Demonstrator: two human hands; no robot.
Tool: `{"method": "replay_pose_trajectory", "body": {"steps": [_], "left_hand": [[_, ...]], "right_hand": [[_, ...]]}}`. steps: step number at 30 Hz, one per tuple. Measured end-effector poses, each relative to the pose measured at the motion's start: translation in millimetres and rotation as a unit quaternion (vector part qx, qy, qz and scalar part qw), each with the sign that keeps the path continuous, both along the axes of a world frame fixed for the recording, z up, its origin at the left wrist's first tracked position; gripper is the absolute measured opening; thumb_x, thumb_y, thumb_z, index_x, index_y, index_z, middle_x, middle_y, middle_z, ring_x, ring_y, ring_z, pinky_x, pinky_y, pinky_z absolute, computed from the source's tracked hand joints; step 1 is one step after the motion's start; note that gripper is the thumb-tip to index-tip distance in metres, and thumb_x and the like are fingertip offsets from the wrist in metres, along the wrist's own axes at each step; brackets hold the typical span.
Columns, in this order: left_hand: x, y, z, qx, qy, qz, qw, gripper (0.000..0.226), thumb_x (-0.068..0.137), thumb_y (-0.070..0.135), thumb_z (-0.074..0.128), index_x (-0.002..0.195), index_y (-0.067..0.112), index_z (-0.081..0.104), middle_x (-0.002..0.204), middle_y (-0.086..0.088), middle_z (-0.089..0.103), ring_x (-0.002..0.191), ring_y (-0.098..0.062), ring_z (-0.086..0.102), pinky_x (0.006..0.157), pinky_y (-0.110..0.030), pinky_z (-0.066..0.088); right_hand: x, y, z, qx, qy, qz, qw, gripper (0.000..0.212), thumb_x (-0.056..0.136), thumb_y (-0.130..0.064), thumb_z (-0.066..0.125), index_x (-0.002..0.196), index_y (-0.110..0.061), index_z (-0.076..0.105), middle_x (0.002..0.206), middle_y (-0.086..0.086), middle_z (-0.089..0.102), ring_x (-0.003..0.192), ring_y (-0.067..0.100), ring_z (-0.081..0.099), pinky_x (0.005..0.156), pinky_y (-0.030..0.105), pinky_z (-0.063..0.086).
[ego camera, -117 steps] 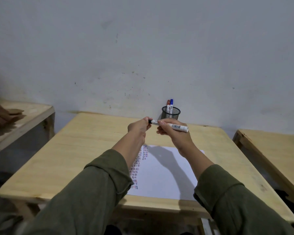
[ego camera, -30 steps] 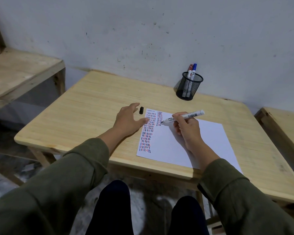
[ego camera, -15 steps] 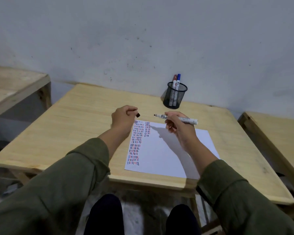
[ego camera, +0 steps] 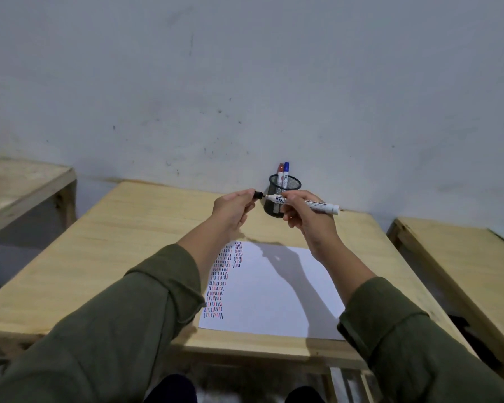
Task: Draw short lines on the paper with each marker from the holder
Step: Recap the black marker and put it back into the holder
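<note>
1. A white marker (ego camera: 303, 202) is gripped in the right hand (ego camera: 306, 221), raised above the table (ego camera: 134, 237).
2. Its black cap (ego camera: 257, 195) is pinched in the left hand (ego camera: 233, 212), at the marker's tip.
3. The paper (ego camera: 274, 298), marked with short lines, is seen below; the holder (ego camera: 284, 199) stands behind.

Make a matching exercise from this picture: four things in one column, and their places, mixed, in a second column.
Things:
1. small black cap
2. white marker with black tip
3. black mesh holder
4. white paper sheet

Places:
A. flat on the wooden table, partly marked
B. in the right hand
C. near the wall, with two markers inside
D. in the left hand

Pairs: 1-D, 2-B, 3-C, 4-A
</note>
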State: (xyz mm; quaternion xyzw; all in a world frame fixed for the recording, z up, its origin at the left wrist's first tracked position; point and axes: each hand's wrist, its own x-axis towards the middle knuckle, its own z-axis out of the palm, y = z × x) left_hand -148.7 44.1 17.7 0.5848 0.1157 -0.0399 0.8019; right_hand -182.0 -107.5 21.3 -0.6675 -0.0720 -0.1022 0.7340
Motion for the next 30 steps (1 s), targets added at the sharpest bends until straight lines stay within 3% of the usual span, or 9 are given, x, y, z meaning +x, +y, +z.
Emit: {"method": "replay_pose_trajectory", "body": {"steps": [4,8,12,15,19,25,27,30], "left_hand": [[-2.0,-6.5,7.3,-0.006,0.000,-0.017,1.000,0.011,0.088,0.021,0.062,0.077,0.022,0.063,0.046,0.014,0.064,0.053,0.007,0.059,0.054,-0.014,0.033],[-3.3,-9.7,12.4,0.000,-0.010,-0.018,1.000,0.012,0.087,0.020,0.063,0.076,0.021,0.064,0.065,0.009,0.065,0.064,0.001,0.057,0.056,-0.015,0.034],[-5.1,-13.4,15.8,0.006,-0.012,-0.034,0.999,0.011,0.087,0.022,0.064,0.076,0.020,0.063,0.059,0.010,0.067,0.052,0.005,0.058,0.056,-0.015,0.033],[-6.7,-16.4,17.9,-0.001,0.003,-0.050,0.999,0.011,0.087,0.028,0.064,0.079,0.021,0.062,0.073,0.008,0.066,0.066,0.001,0.058,0.060,-0.016,0.037],[-8.7,-18.1,20.8,-0.034,0.024,-0.052,0.998,0.013,0.084,0.031,0.067,0.079,0.020,0.062,0.053,0.011,0.067,0.067,-0.002,0.058,0.059,-0.016,0.038],[-13.4,-29.0,25.4,-0.127,0.016,-0.034,0.991,0.017,0.089,0.017,0.062,0.072,0.017,0.059,0.041,0.011,0.063,0.038,0.005,0.058,0.043,-0.008,0.036],[-15.6,-30.1,20.6,-0.128,0.012,-0.029,0.991,0.017,0.089,0.015,0.061,0.072,0.015,0.059,0.043,0.011,0.063,0.043,0.003,0.059,0.043,-0.007,0.039],[-16.2,-27.7,13.1,-0.108,0.005,-0.036,0.993,0.014,0.090,0.014,0.059,0.076,0.015,0.060,0.059,0.007,0.065,0.065,-0.001,0.058,0.049,-0.008,0.042]], "right_hand": [[3.4,-4.3,2.5,0.002,-0.004,-0.008,1.000,0.010,0.089,-0.010,0.058,0.090,-0.006,0.068,0.068,0.008,0.060,0.053,0.014,0.053,0.048,0.021,0.040],[4.3,-7.9,5.8,-0.011,-0.007,-0.006,1.000,0.010,0.089,-0.011,0.060,0.090,-0.006,0.068,0.069,0.008,0.060,0.056,0.016,0.053,0.049,0.022,0.040],[2.0,-8.3,8.7,-0.027,-0.018,-0.002,0.999,0.011,0.089,-0.011,0.059,0.087,-0.009,0.070,0.070,0.007,0.060,0.059,0.016,0.053,0.051,0.022,0.042],[1.0,-8.9,10.4,-0.031,-0.025,0.000,0.999,0.011,0.089,-0.011,0.059,0.089,-0.009,0.070,0.069,0.006,0.061,0.060,0.016,0.054,0.052,0.022,0.042],[-0.6,-9.7,11.2,-0.031,-0.030,0.007,0.999,0.014,0.090,-0.011,0.058,0.093,-0.011,0.072,0.069,0.003,0.062,0.062,0.018,0.053,0.054,0.023,0.042],[-0.7,-7.4,14.3,0.048,-0.009,0.001,0.999,0.019,0.081,-0.021,0.060,0.089,-0.009,0.072,0.070,0.012,0.058,0.058,0.017,0.053,0.056,0.023,0.044],[-3.3,-7.4,11.7,0.045,-0.004,0.000,0.999,0.016,0.088,-0.015,0.058,0.089,-0.007,0.071,0.070,0.013,0.057,0.057,0.016,0.053,0.057,0.023,0.045],[-8.1,-10.7,8.4,0.010,0.002,0.027,1.000,0.016,0.092,-0.010,0.054,0.092,-0.008,0.070,0.071,0.009,0.060,0.060,0.016,0.056,0.061,0.027,0.046]]}}
